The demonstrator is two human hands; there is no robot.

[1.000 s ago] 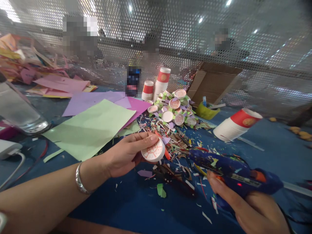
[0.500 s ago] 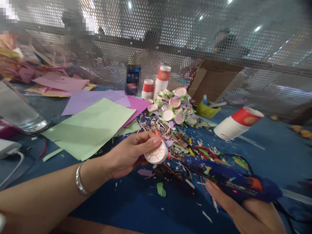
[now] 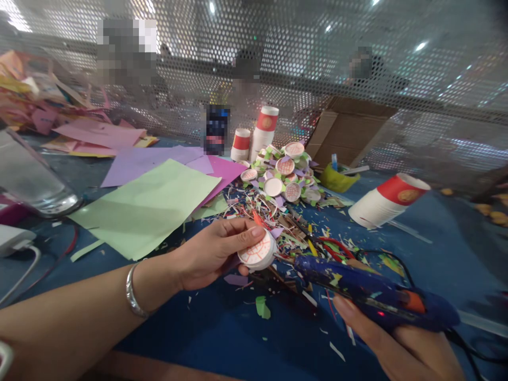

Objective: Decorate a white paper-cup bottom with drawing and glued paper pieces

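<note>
Between thumb and fingers, my left hand [image 3: 216, 251] grips a small round white paper piece [image 3: 257, 255] with an orange line pattern on its face. A purple paper scrap shows at its upper right edge. My right hand [image 3: 400, 338] is wrapped round a blue hot glue gun [image 3: 369, 288] with a lit red light. The gun's nozzle points left and is at the right rim of the round piece; I cannot tell whether they touch. Behind the hands is a pile of similar round pieces [image 3: 283, 172] with green and purple paper tabs.
Green paper [image 3: 154, 206] and purple paper [image 3: 143, 164] lie left, near a glass of water [image 3: 43, 185]. Stacked paper cups [image 3: 389, 201] lean at right; another stack [image 3: 264, 129] stands behind. Paper scraps [image 3: 293, 225] litter the blue table. A perforated metal screen [image 3: 293, 58] closes the back.
The round piece has shifted slightly right and turned a little in my left hand. The glue gun's nozzle stays close to its rim.
</note>
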